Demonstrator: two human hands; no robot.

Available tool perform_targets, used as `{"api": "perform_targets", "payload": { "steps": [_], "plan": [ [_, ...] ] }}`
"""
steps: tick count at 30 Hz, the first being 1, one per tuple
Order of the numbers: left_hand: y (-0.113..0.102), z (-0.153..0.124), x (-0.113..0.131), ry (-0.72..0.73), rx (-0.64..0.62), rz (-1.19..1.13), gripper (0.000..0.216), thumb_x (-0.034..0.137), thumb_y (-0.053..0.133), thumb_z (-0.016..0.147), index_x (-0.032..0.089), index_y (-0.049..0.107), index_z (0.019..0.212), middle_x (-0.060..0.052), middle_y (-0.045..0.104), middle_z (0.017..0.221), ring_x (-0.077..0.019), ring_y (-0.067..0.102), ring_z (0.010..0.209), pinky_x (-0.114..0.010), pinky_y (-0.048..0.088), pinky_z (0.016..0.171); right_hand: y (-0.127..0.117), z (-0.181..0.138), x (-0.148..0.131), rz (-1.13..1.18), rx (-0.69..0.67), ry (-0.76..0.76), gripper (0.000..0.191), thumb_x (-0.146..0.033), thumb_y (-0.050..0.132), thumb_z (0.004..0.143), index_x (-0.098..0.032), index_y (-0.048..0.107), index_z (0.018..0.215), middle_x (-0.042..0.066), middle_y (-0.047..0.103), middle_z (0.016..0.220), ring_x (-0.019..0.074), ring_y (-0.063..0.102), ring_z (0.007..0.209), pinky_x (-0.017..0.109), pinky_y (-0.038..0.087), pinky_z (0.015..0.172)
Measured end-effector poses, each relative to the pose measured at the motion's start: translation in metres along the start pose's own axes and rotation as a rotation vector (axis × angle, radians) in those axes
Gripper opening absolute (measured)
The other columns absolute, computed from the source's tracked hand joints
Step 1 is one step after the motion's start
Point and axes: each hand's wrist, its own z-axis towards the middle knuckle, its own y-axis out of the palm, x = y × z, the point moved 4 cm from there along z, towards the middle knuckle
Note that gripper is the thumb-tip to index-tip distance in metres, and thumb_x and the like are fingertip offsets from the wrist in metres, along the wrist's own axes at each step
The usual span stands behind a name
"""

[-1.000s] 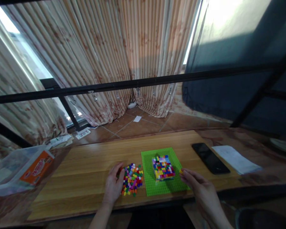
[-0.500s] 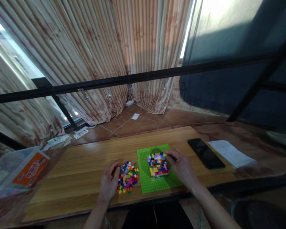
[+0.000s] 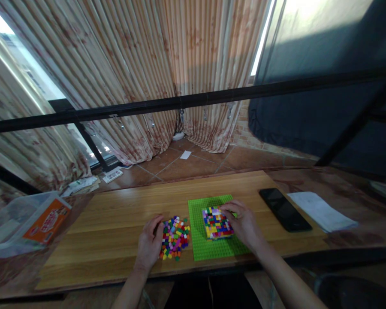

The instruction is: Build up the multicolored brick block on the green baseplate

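The left hand lies palm down, fingers loosely extended toward the far side, forearm straight behind it. The right hand reaches in from the near right, fingers curled downward.

A long wooden table fills the bottom of the view. A black phone lies flat on its right side. Just beside the phone, further right, lies a white sheet of paper. At the left end sits a clear plastic box with an orange label. A black bar runs across above the table. Behind it hang striped curtains and a dark cloth. Some papers lie on the brown tiled floor.
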Motion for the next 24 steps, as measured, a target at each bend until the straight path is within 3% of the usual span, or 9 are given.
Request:
{"api": "perform_targets", "payload": {
  "steps": [10,14,18,24],
  "plan": [
    [-0.001,0.0,0.004,-0.004,-0.003,0.018,0.032,0.035,0.044,0.086,0.018,0.065,0.104,-0.009,0.066,0.111,-0.0224,0.059,0.108,-0.042,0.043,0.1,0.003,-0.001,0.015,0.201,-0.022,0.194,0.021,-0.039,0.06,0.076,-0.022,0.072,0.074,0.003,0.065,0.076,0.0175,0.059,0.074,0.03,0.046,0.068],
    [-0.001,0.0,0.006,-0.01,-0.001,0.024,0.032,0.035,0.044,0.086,0.019,0.065,0.103,-0.009,0.066,0.11,-0.0226,0.059,0.107,-0.042,0.044,0.099,0.001,-0.002,0.025,0.301,0.072,0.293,0.029,-0.046,0.066,0.07,-0.021,0.073,0.082,0.005,0.068,0.084,0.0191,0.061,0.077,0.032,0.048,0.069],
    [-0.001,-0.001,0.008,0.022,0.013,0.023,0.031,0.034,0.044,0.086,0.019,0.065,0.104,-0.008,0.066,0.109,-0.0218,0.06,0.106,-0.041,0.045,0.098,0.002,0.003,0.028,0.244,0.11,0.342,0.04,-0.052,0.064,0.069,-0.019,0.073,0.091,0.008,0.069,0.093,0.0208,0.062,0.081,0.034,0.049,0.072],
    [-0.001,-0.002,0.007,0.031,0.016,0.021,0.031,0.034,0.044,0.087,0.02,0.064,0.105,-0.007,0.066,0.109,-0.021,0.06,0.105,-0.04,0.046,0.097,0.012,0.009,0.025,0.218,0.057,0.341,0.038,-0.052,0.062,0.072,-0.02,0.073,0.089,0.007,0.071,0.096,0.022,0.063,0.087,0.035,0.048,0.078]
  ]
}}
